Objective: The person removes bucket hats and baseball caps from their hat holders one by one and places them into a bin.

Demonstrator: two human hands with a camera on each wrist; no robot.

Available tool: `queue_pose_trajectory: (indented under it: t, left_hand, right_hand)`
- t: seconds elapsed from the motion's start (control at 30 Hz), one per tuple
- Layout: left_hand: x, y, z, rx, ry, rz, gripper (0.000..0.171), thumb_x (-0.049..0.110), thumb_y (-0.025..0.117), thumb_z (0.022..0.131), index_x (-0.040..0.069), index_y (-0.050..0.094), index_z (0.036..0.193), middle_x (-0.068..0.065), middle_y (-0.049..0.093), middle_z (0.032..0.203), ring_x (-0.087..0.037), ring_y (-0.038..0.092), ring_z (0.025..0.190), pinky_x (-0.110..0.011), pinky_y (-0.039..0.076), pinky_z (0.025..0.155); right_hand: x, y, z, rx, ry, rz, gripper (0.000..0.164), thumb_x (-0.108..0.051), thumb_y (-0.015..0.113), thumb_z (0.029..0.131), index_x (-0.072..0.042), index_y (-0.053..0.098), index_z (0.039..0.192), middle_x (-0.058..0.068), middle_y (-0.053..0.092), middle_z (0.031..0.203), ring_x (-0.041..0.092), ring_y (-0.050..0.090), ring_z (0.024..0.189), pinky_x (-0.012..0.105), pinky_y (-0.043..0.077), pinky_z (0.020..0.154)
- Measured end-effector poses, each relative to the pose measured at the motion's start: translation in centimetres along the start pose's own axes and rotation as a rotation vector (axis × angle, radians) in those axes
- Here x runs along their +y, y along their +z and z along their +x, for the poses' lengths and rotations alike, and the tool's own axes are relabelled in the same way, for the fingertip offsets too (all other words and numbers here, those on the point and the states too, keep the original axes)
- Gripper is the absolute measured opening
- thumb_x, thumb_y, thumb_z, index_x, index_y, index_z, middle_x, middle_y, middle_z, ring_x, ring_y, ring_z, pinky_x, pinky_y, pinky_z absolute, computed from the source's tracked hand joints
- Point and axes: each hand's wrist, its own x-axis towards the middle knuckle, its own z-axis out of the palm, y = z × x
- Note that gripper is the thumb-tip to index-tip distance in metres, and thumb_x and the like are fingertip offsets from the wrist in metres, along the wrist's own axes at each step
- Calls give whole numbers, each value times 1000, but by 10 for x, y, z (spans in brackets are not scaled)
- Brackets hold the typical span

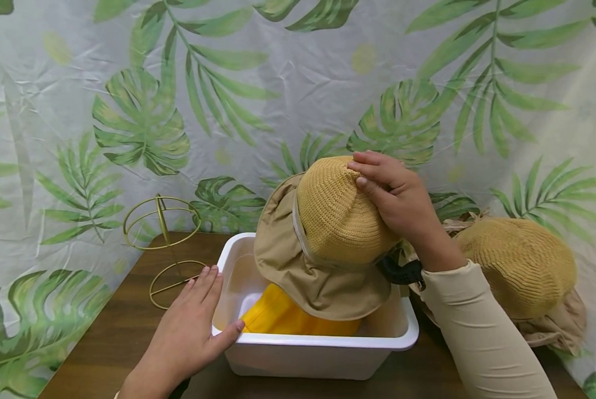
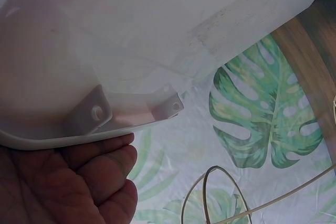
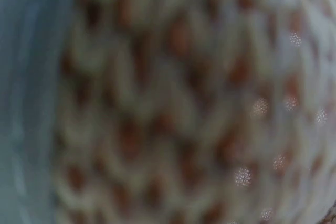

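knitted hat [image 1: 345, 221], with its tan cloth brim, was tilted over the white bin [image 1: 317, 360] on the wooden counter [image 1: 113, 321], the brim reaching partly down inside the rim. from the head view we saw the right hand [image 1: 392, 194] at the top of the crown, thumb and fingers pinching the knit; the left hand [image 1: 188, 321] lay along the bin's left side with straight fingers, its thumb at the near rim.

the left wrist view gave us what the head view hid: two small tabs [image 2: 86, 116] under the rim, each with a hole, and fingers touching that edge from the outer side. it caught only a few loops of the gold wire stand [image 1: 163, 221], which we saw more fully from the head. the right wrist view was filled by blurred, coarse knit and a blue-grey band [image 3: 26, 98] that we could not identify; the hand's hold could not be checked there.

yellow material [image 1: 298, 316] lay in the bin, half covered by the brim, and we could not tell whether the two touched. a second hat [image 1: 519, 260] sat at the right, partly hidden behind the right sleeve [image 1: 492, 327]. the frame cut off the counter's near edge.
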Motion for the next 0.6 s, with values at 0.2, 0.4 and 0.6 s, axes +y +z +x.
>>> queue_pose_trajectory:
  t: [0.2, 0.4, 0.6]
  left_hand:
    - [0, 1, 1, -5, -3, 2, 82, 57, 59, 91, -11, 52, 138, -23, 45, 148, -37, 39, 140, -55, 33, 111]
    - [0, 1, 0, -5, -5, 6, 83, 59, 56, 92, -11, 52, 137, -24, 45, 148, -37, 38, 140, -55, 33, 112]
    - [0, 1, 0, -6, -3, 11, 84, 59, 56, 92, -10, 52, 138, -24, 45, 147, -37, 38, 140, -55, 33, 112]
  right_hand:
    - [2, 6, -2, -36, -16, 5, 30, 4, 64, 93, -2, 71, 121, 11, 60, 136, 22, 44, 136, 34, 32, 114]
    - [6, 10, -4, -53, -24, 5, 30, 4, 64, 93, -3, 72, 121, 10, 61, 136, 20, 45, 136, 34, 30, 115]
    - [8, 16, -7, -88, -14, 13, 30, 3, 65, 93, -3, 71, 121, 11, 60, 137, 23, 45, 136, 37, 30, 115]
